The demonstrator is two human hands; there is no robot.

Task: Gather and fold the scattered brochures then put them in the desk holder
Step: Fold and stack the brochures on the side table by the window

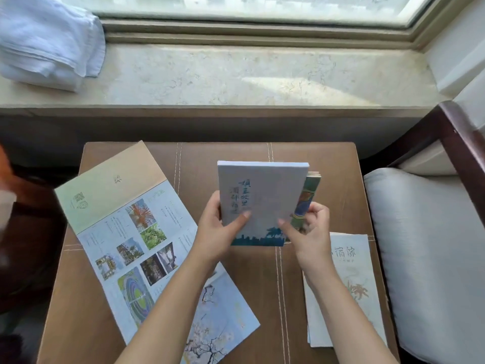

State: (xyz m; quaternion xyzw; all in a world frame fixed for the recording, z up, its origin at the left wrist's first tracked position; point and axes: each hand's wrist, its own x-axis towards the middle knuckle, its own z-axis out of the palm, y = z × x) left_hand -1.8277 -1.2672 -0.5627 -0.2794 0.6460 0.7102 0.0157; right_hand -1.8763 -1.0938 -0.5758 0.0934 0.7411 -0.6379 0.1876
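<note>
— Well, the hands?
— Left hand (219,229) and right hand (311,228) both pinch the blue brochure (262,198) by its sides, thumbs on the cover, over the table (249,279).
— Writing?
— Blue Chinese characters, unreadable.

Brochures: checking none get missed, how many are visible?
5: pale blue brochure and green brochure behind it, both held; unfolded brochure left; blossom brochure at near edge; cream brochure right, possibly a stack.

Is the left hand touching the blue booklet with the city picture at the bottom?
Touching. The head view shows the left hand gripping the blue booklet, its thumb lying flat on the cover.
</note>
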